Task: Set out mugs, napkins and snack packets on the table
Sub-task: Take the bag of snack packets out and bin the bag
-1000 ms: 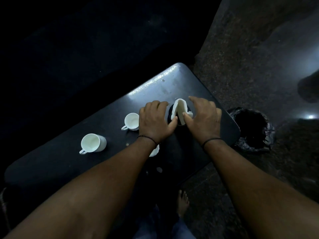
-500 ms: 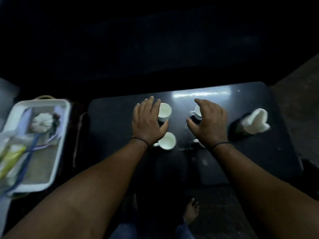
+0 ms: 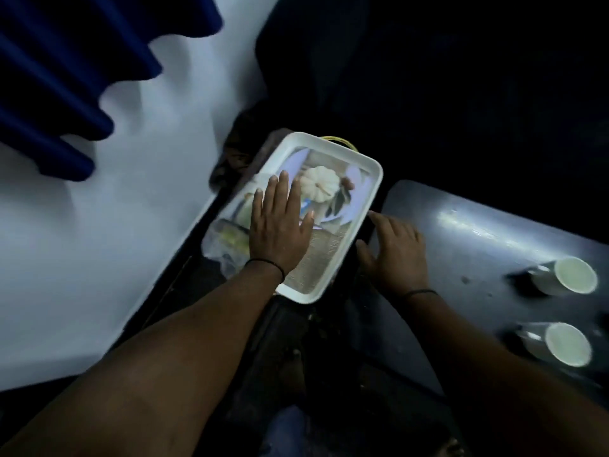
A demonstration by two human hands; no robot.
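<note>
Our left hand (image 3: 280,232) flat, fingers spread, empty, over white tray (image 3: 333,146) holding blurred packets (image 3: 230,239). Our right hand (image 3: 392,252) open, empty, beside tray. Two mugs (image 3: 573,275) on table (image 3: 461,245), right.

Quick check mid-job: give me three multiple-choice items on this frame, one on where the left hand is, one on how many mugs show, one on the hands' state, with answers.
1. The left hand is
A. over the white tray
B. on a mug
C. out of view

2. Mugs visible on the table:
A. none
B. two
C. five

3. The right hand is
A. gripping a mug
B. holding a napkin
C. open, holding nothing

Answers:
1 A: its spread fingers lie across the tray's contents.
2 B: one mug and another mug stand at the right edge.
3 C: its fingers are spread beside the tray, with nothing in them.
</note>
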